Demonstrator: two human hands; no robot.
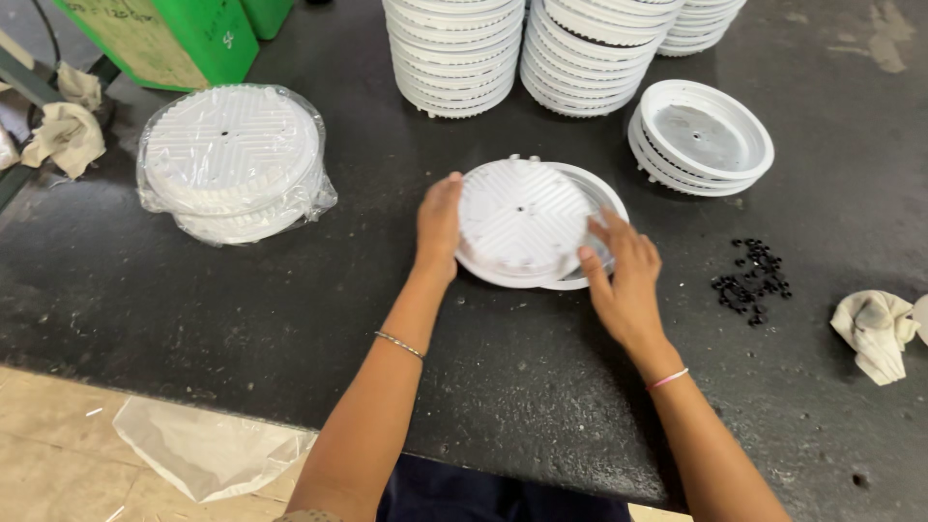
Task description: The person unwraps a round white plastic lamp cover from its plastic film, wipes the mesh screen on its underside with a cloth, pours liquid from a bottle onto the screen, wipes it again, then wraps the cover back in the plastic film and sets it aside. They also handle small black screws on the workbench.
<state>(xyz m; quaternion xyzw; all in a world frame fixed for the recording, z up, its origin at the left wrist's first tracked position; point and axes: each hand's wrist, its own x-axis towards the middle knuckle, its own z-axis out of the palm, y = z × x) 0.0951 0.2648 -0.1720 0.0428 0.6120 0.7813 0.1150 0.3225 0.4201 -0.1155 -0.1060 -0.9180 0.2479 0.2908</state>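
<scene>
A round white plastic disc (pixel 520 217) with a ribbed pattern lies on top of a white round tray (pixel 605 192) in the middle of the black table (pixel 483 377). My left hand (pixel 438 224) grips the disc's left edge. My right hand (pixel 623 275) holds its right edge, fingers spread over the rim. The disc sits slightly off-centre on the tray below it.
Tall stacks of white trays (pixel 454 53) stand at the back. A short stack (pixel 701 135) is at the right, a plastic-wrapped stack (pixel 232 159) at the left. Small black parts (pixel 752 280) lie right, by a rag (pixel 875 329). A green bin (pixel 164 39) is far left.
</scene>
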